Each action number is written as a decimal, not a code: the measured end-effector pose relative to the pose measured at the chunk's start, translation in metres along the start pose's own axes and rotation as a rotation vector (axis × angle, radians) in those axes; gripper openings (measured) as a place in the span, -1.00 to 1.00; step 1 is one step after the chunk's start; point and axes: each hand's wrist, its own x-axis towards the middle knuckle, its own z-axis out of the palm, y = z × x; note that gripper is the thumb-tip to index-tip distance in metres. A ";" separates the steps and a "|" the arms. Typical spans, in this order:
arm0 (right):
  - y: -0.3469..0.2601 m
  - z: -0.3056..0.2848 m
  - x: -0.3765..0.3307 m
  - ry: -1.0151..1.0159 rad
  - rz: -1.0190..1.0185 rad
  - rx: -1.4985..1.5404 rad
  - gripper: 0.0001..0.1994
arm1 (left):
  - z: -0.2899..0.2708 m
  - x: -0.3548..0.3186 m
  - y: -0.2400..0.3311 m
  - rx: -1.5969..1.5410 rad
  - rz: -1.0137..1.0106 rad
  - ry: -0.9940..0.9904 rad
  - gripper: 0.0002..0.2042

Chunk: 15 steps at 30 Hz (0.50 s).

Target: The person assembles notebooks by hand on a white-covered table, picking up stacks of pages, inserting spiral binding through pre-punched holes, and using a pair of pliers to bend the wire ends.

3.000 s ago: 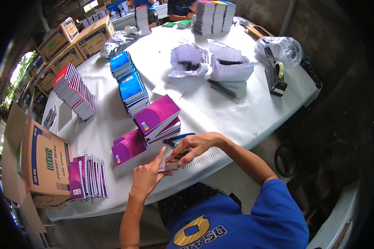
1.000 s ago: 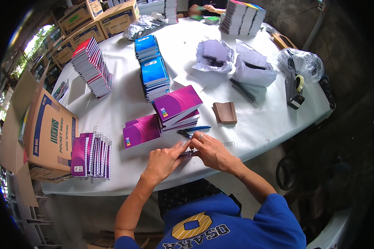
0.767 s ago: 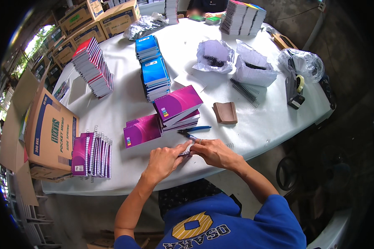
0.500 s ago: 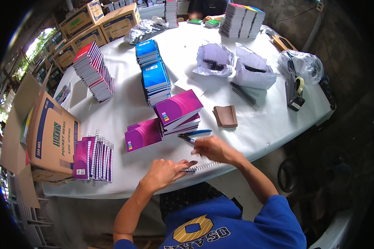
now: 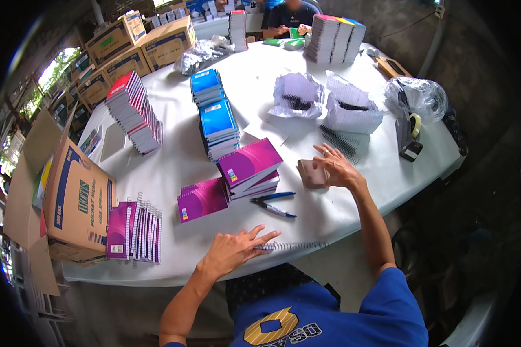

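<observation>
My left hand rests at the table's near edge with its fingers stretched out and apart. Its fingertips lie at the left end of a dark wire spiral coil; what lies under the fingers is mostly hidden. My right hand is over the right side of a brown block with a curved top, fingers apart and curved; a firm grip does not show. Between the hands lie a blue pen and a dark marker. Purple notebooks are piled beyond my left hand.
An open carton stands at the left beside coiled purple notebooks. Blue notebooks and red ones are stacked farther back. Paper-wrapped coils and a tape dispenser lie right. Across the table, a person handles green notebooks.
My right hand has left the coil and moved right and away to the brown block. The marker lies uncovered. My left fingers have spread out. The whole view has shifted slightly.
</observation>
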 end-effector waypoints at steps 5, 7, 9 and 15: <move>0.031 -0.019 0.016 -0.355 -0.016 0.242 -0.38 | 0.012 -0.002 -0.002 -0.029 0.004 0.080 -0.29; 0.031 -0.014 0.006 -0.282 -0.017 0.291 -0.38 | 0.016 -0.006 -0.006 -0.009 -0.024 0.165 -0.26; 0.019 -0.022 -0.002 -0.168 0.062 0.340 -0.38 | 0.014 -0.015 -0.011 0.021 -0.060 0.247 -0.22; -0.078 -0.031 -0.015 -0.672 -0.503 0.961 -0.50 | 0.017 -0.020 -0.012 -0.088 -0.260 0.080 -0.15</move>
